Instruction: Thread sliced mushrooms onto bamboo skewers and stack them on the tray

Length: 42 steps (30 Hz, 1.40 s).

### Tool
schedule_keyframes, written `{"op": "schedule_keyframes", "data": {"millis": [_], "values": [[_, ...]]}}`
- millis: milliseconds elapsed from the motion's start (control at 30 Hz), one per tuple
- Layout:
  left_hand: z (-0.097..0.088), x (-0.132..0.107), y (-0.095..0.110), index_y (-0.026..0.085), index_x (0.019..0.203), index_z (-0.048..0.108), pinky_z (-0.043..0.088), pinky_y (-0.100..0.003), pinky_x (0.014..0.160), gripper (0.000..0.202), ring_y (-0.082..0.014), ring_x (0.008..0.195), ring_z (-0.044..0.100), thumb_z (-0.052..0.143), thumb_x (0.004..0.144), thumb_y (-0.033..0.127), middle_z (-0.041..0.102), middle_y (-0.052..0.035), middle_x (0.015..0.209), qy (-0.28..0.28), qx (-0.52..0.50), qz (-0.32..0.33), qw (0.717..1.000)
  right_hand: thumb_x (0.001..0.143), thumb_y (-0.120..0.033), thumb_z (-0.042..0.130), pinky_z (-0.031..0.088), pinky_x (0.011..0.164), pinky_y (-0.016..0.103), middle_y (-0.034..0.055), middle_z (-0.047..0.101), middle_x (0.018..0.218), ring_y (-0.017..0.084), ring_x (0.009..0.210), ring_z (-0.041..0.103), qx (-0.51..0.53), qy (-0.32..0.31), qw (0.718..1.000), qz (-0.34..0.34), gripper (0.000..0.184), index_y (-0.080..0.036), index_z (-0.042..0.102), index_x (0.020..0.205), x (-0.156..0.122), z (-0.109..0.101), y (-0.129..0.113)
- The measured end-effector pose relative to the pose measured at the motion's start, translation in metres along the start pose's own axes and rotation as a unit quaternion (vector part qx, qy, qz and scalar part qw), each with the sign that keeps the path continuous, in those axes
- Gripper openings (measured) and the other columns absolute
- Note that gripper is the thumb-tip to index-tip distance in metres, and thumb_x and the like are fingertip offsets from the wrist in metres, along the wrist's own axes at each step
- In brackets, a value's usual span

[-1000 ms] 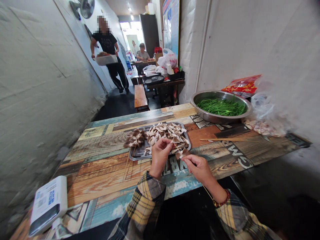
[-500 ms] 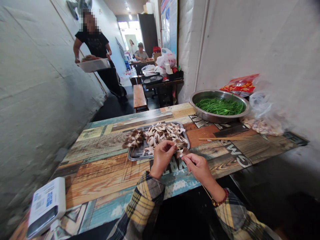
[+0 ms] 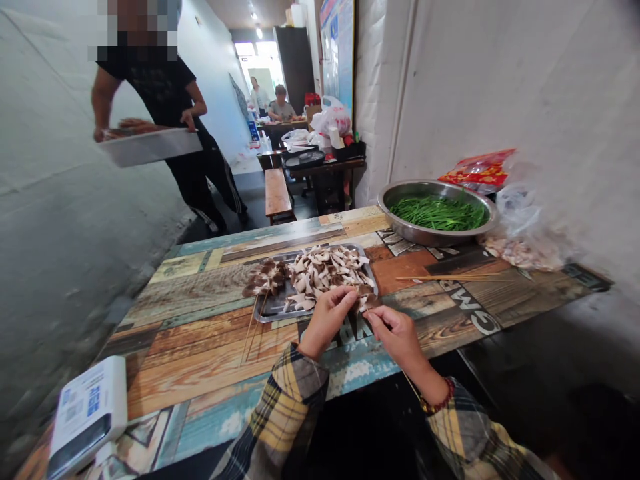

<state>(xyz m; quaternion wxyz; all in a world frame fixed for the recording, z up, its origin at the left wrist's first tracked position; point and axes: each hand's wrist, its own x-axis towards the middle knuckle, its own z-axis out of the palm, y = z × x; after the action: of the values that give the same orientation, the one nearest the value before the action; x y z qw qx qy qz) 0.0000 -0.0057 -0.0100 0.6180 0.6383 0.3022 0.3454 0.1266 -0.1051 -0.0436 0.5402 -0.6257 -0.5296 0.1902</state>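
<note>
My left hand (image 3: 331, 316) is closed, thumb and finger pinching a mushroom piece (image 3: 369, 301) at the tray's near right corner. Beside it my right hand (image 3: 397, 335) is closed on a thin bamboo skewer (image 3: 411, 385), whose lower end shows beneath the wrist. Mushroom pieces sit at the skewer's upper end, partly covered by fingers. Torn mushrooms (image 3: 327, 270) are heaped in a metal tray (image 3: 273, 309) just beyond my hands. Threaded mushrooms (image 3: 266, 276) lie over the tray's left side, their sticks (image 3: 254, 328) pointing toward me.
A steel bowl (image 3: 433, 236) of long green stalks (image 3: 440, 212) stands at the back right, near a plastic bag (image 3: 525, 250) of pale pieces. Loose skewers (image 3: 453, 277) lie on the right. A white device (image 3: 89, 415) sits front left. Beyond the table, a person (image 3: 157, 93) carries a white tub (image 3: 153, 148).
The person with the tub has come nearer along the left wall. My left hand has shifted slightly right and down, closer to the right hand, which stays nearly still.
</note>
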Motion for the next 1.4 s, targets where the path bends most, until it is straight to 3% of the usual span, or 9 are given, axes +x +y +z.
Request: {"op": "schedule_keyframes", "data": {"millis": [133,333,533,1167,1233,1300,1400], "values": [[0.000,0.001,-0.003,0.013,0.074,0.068,0.038,-0.022,0.060,0.030,-0.0111,0.064,0.048,0.064,0.077,0.043,0.059,-0.0010,0.068,0.018,0.020,0.003,1.000,0.089,-0.033,0.053,0.038,0.050,0.021,-0.0043,0.052,0.047,0.010,0.045,0.050,-0.010,-0.007,1.000,-0.007,0.028,-0.016,0.067,0.073,0.000,0.001,0.000],[0.001,0.001,-0.004,0.013,0.074,0.065,0.034,-0.022,0.058,0.033,-0.0093,0.060,0.043,0.062,0.078,0.046,0.053,0.0014,0.063,0.036,-0.052,-0.018,0.998,0.090,-0.032,0.051,0.040,0.050,0.021,-0.0043,0.052,0.047,0.010,0.044,0.051,0.009,-0.028,1.000,-0.001,0.028,-0.014,0.071,0.083,0.000,0.000,0.000],[0.003,0.001,-0.004,0.013,0.066,0.062,0.032,-0.022,0.057,0.033,-0.0090,0.058,0.040,0.065,0.075,0.044,0.049,0.0021,0.060,0.040,-0.035,-0.017,0.998,0.090,-0.031,0.050,0.040,0.051,0.021,-0.0046,0.051,0.047,0.010,0.045,0.050,0.011,-0.024,1.000,-0.007,0.027,-0.014,0.071,0.085,0.000,-0.002,0.000],[0.007,0.000,-0.001,0.014,0.070,0.070,0.043,-0.023,0.061,0.027,-0.0123,0.062,0.055,0.066,0.074,0.040,0.064,-0.0024,0.067,0.008,-0.001,-0.004,1.000,0.090,-0.035,0.051,0.038,0.049,0.022,-0.0047,0.050,0.048,0.011,0.045,0.048,0.022,-0.007,1.000,0.006,0.028,-0.015,0.070,0.084,-0.001,-0.004,0.000],[0.001,0.001,0.002,0.015,0.084,0.072,0.045,-0.024,0.065,0.029,-0.0130,0.066,0.057,0.064,0.077,0.041,0.068,-0.0039,0.075,0.040,-0.019,0.004,0.999,0.090,-0.037,0.051,0.037,0.048,0.022,-0.0052,0.049,0.047,0.011,0.044,0.046,0.041,0.014,0.999,0.024,0.030,-0.015,0.070,0.086,-0.001,-0.003,0.003],[-0.010,0.003,0.003,0.015,0.097,0.070,0.046,-0.025,0.065,0.034,-0.0129,0.068,0.058,0.062,0.078,0.043,0.069,-0.0050,0.082,0.114,-0.035,0.019,0.993,0.090,-0.040,0.051,0.036,0.048,0.022,-0.0057,0.046,0.047,0.010,0.044,0.044,0.058,0.051,0.996,0.048,0.032,-0.014,0.069,0.086,0.000,-0.002,0.006],[-0.026,0.007,0.000,0.014,0.096,0.069,0.045,-0.024,0.063,0.035,-0.0122,0.066,0.056,0.061,0.079,0.043,0.067,-0.0047,0.080,0.208,-0.019,0.049,0.977,0.088,-0.044,0.053,0.035,0.048,0.022,-0.0058,0.045,0.048,0.010,0.045,0.043,0.079,0.084,0.990,0.076,0.035,-0.014,0.068,0.082,0.000,-0.002,0.010]]}}
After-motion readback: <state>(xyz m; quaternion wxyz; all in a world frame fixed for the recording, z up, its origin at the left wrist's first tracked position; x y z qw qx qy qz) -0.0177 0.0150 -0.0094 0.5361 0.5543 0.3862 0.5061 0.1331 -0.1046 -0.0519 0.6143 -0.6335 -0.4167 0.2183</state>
